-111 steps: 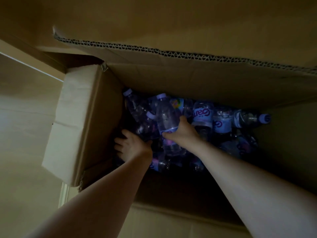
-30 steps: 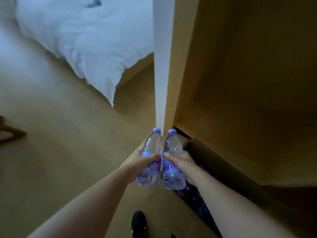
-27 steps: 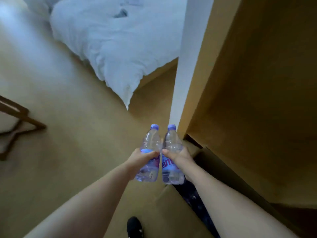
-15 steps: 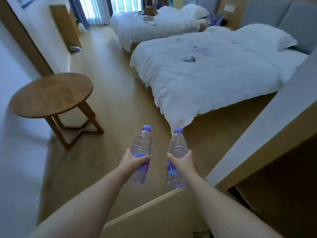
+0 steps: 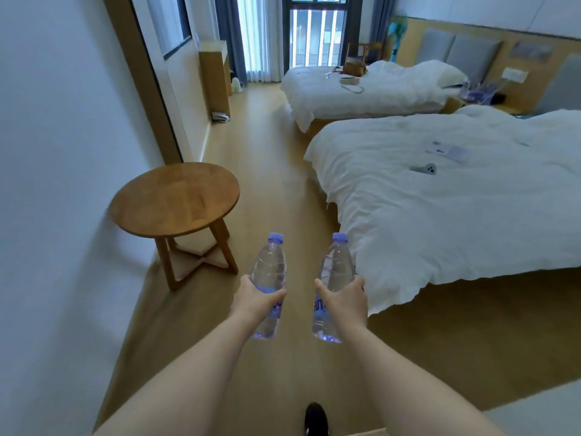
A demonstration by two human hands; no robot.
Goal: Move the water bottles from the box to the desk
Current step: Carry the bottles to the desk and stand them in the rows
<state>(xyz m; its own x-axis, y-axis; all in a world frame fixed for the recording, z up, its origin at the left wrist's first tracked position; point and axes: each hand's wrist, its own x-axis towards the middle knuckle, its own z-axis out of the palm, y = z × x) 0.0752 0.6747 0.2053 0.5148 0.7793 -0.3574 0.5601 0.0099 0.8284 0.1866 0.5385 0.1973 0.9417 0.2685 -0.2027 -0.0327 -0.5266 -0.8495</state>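
Observation:
I hold two clear water bottles with purple caps upright in front of me, above the wooden floor. My left hand [image 5: 255,302] grips the left bottle [image 5: 270,265] around its labelled middle. My right hand [image 5: 344,298] grips the right bottle [image 5: 335,265] the same way. The bottles stand a hand's width apart. The cardboard box is out of view. A tall wooden desk unit [image 5: 215,75] stands far off against the left wall.
A round wooden side table [image 5: 174,199] stands left of the bottles by the white wall. Two beds with white duvets [image 5: 456,202] fill the right side. A strip of wooden floor [image 5: 270,158] runs between them toward the window. My black shoe [image 5: 316,418] shows below.
My hands lifted two bottles out of the box. My view swung up from the box and cupboard to the room. The bottles moved apart.

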